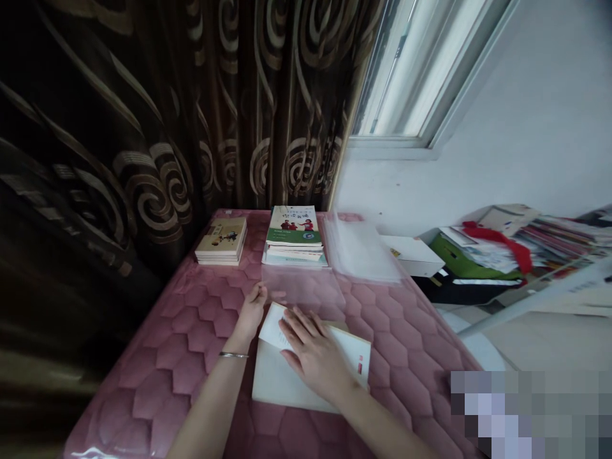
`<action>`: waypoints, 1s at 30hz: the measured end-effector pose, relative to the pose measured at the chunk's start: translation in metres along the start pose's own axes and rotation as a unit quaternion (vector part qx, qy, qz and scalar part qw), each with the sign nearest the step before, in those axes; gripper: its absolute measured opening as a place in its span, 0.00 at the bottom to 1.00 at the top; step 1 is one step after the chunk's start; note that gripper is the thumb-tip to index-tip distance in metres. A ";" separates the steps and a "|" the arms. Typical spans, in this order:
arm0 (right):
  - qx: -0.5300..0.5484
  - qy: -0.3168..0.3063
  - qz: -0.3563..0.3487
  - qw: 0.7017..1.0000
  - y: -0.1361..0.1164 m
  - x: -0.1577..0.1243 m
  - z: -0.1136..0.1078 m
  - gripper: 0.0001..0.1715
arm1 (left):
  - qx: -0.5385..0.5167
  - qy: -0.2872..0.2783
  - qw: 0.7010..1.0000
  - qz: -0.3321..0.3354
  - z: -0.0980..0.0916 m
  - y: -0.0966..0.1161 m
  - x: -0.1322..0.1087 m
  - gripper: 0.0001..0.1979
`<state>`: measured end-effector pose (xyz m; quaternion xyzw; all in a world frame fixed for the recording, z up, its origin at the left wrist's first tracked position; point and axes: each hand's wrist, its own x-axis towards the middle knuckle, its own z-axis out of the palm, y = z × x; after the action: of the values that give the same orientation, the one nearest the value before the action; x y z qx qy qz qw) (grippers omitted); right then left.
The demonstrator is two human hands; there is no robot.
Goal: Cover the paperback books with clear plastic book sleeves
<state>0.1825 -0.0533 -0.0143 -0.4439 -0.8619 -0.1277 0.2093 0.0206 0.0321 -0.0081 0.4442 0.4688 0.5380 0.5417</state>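
An open book (291, 382) with white pages lies in front of me on the pink tabletop. My right hand (308, 344) rests on it, fingers spread, pressing over a white flap or page (270, 325) at its upper left. Just beyond the book, my left hand (253, 306) pinches the left edge of a clear plastic book cover (308, 285). Some of the left fingers show dimly through the plastic. A thin bracelet (234, 354) circles my left wrist.
Small books (220, 241) are stacked at the back left. Beside them stands a taller pile of textbooks (294, 233). More clear plastic sheets (363, 248) lie at the right edge. A white box (414, 255) and a heaped-up green container (459, 255) stand beyond the table.
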 end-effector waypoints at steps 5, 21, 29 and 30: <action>0.015 -0.011 -0.012 1.000 0.000 -0.002 0.001 0.27 | -0.031 -0.029 0.999 -0.009 -0.003 -0.003 -0.002 0.25; 0.021 -0.004 -0.005 1.000 0.001 0.004 0.004 0.27 | 0.007 -0.091 0.995 0.045 -0.004 -0.015 -0.019 0.25; -0.004 0.050 0.079 0.996 0.020 -0.014 -0.030 0.21 | -0.026 -0.035 0.999 0.018 -0.002 -0.017 -0.020 0.28; -0.012 0.073 0.120 0.990 0.027 -0.021 -0.033 0.20 | -0.038 -0.031 0.999 0.012 -0.002 -0.018 -0.020 0.29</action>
<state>0.2239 -0.0662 0.0052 -0.5361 -0.7830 -0.1439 0.2807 0.0221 0.0118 -0.0252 0.4458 0.4256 0.5479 0.5656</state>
